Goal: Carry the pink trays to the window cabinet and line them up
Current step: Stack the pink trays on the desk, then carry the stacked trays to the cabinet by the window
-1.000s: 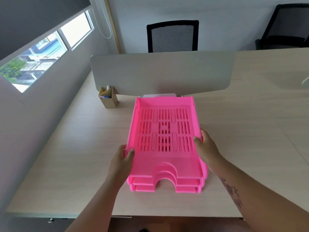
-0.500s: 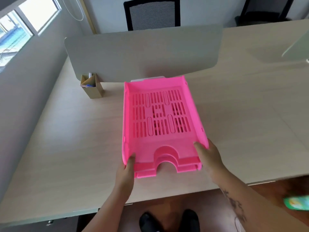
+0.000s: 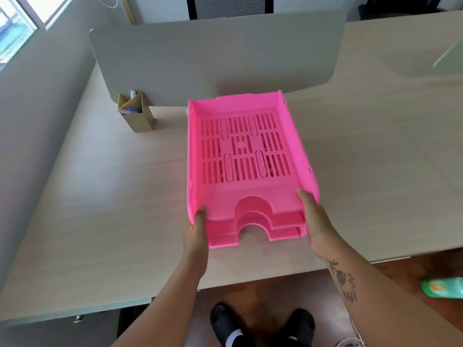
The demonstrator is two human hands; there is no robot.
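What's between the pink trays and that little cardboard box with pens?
Nothing. In the head view, only bare desk lies between the pink trays and the cardboard pen holder.

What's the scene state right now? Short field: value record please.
setting: light wood desk with a grey divider panel at its far side
held item: stack of pink trays, three layers visible at the near end
left hand: grips the stack's near left corner
right hand: grips the stack's near right side
other items: cardboard pen holder by the divider, left of the trays
floor: black shoes below the desk edge
task stage: trays at the desk, not yet at the window cabinet
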